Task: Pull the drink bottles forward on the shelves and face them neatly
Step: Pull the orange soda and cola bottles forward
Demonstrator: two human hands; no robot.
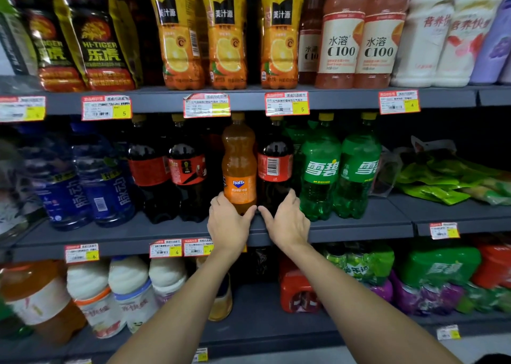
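Gripping one Fanta (239, 170) with your left hand (229, 225), one cola (274, 167) with your right hand (288, 223); two Sprites (320, 170) just right, two colas (188, 170) left.

On the top shelf (345, 98), the pouches (102, 46) read HI-TIGER 乐虎, the orange juice bottles (225, 37) 美汁源, and the pink bottles (341, 46) 水溶 C100. Below, the orange bottle (239, 164) reads FANTA, the green bottles (320, 170) 雪碧 and the blue bottles (107, 187) 脉动. A price tag (286, 103) shows 5.
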